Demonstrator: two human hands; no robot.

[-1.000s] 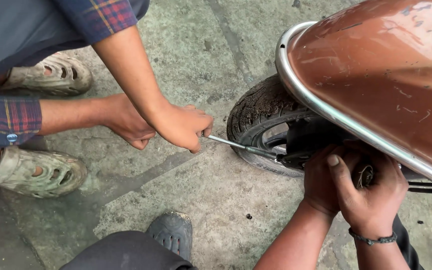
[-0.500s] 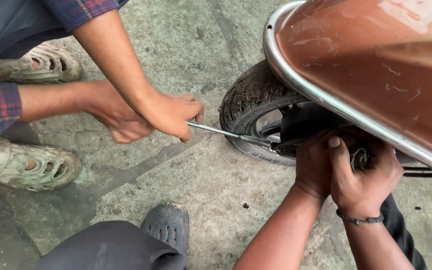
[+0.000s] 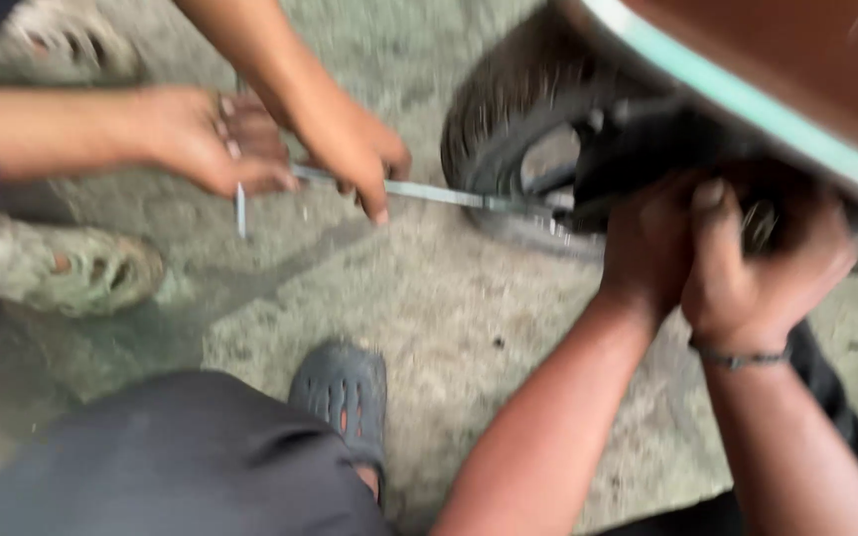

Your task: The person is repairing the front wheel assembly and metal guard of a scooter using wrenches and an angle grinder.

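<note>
The view now sits closer and lower than half a second ago, and it is smeared by motion. The person's left hand (image 3: 647, 248) and right hand (image 3: 762, 268) stay pressed together at the wheel hub under the brown scooter body (image 3: 796, 60); the fingers of both are curled shut around a dark part there, though blur hides just what they clasp. The tyre (image 3: 494, 119) stands on the concrete floor (image 3: 449, 298), just left of these hands, as before.

Across from them, a co-worker's two hands (image 3: 350, 149) remain on the long metal tool (image 3: 439, 194), whose far end reaches the hub. The tool now lies nearly level, where earlier it slanted down toward the wheel, and the co-worker's nearer hand has slid further along it. The dark sandal (image 3: 345, 397) and the pale sandal (image 3: 62, 273) rest on the floor as they did
</note>
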